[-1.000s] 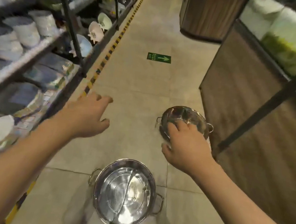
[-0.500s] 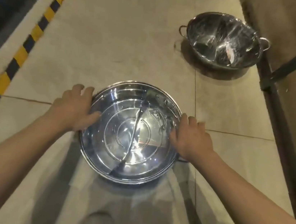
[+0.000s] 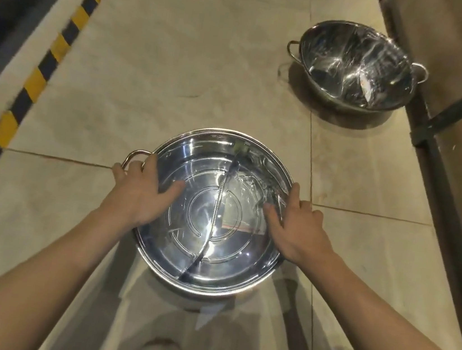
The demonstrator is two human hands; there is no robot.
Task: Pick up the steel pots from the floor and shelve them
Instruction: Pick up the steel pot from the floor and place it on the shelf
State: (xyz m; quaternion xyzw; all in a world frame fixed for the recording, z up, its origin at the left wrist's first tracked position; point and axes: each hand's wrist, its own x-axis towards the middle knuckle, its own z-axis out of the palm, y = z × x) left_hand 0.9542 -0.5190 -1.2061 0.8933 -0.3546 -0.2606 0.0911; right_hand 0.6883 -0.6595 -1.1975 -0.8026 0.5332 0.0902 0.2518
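- The near pot [image 3: 213,213] is sitting on the floor [image 3: 179,65], with bare tile lying open beyond it toward the striped tape [image 3: 34,84].
- The left hand [image 3: 140,195] is clasping its left rim, thumb inside, beside the loop handle [image 3: 135,156].
- The right hand [image 3: 295,227] is clasping its right rim.
- Only a divider [image 3: 214,216] is showing inside.
- The far pot [image 3: 355,66] is standing beyond it, just beside the shelf frame [image 3: 437,119].
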